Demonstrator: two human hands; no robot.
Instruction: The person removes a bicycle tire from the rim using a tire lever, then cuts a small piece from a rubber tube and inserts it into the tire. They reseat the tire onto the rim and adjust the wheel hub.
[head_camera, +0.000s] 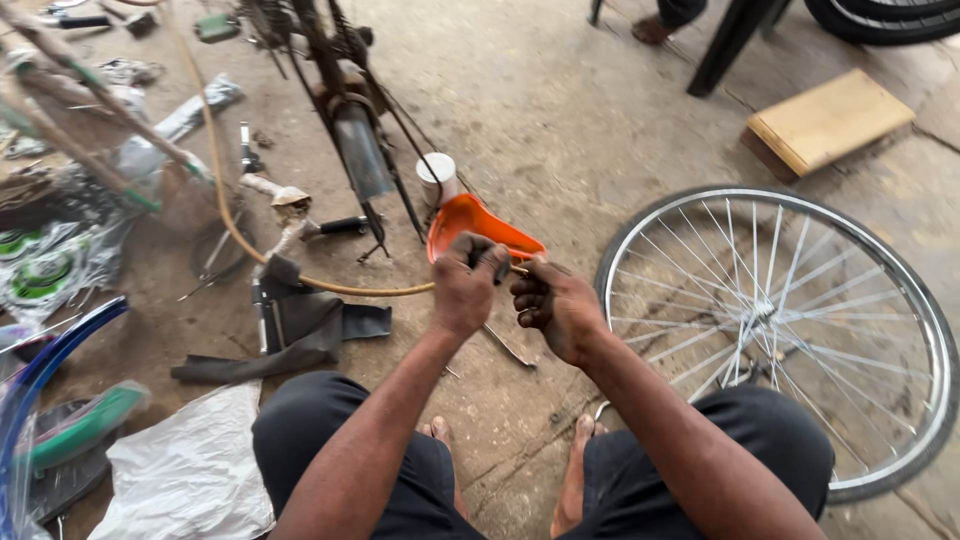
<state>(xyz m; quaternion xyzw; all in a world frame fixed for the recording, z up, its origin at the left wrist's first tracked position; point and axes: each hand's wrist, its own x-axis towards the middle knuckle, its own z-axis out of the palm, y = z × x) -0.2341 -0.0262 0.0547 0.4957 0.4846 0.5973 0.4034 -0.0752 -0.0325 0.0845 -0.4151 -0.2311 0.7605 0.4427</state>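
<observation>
Seen from the head camera, the person is sitting low over the concrete floor (560, 110) with both bare hands raised in front of the knees. The left hand (466, 285) is curling its grip tight around something small and dark; only a short dark end (500, 268) is sticking out above the fist, and what it is cannot be told. The right hand (556, 305) is pinching its fingertips together on a thin pale stick or pin (520, 270) that is poking out between the two hands, so both grips are closed on this small piece, which is hanging in the air just in front of an orange plastic bowl (478, 225).

Judging by its size, the piece is light and stiff, small enough to slip away, so holding it close to the ends with fingertips, as both hands are doing, looks sensible; a loose hold would let it drop among the clutter.

A spoked bicycle wheel (780, 320) is lying flat to the right, near the right knee. A strip of black rubber (300, 335) is lying to the left, with a tan hose (225, 205) curving across it toward the bowl. A white cup (437, 175) is standing just behind the bowl, beside an upturned bicycle frame (355, 140). A wooden block (825, 120) is resting well apart at the top right.
</observation>
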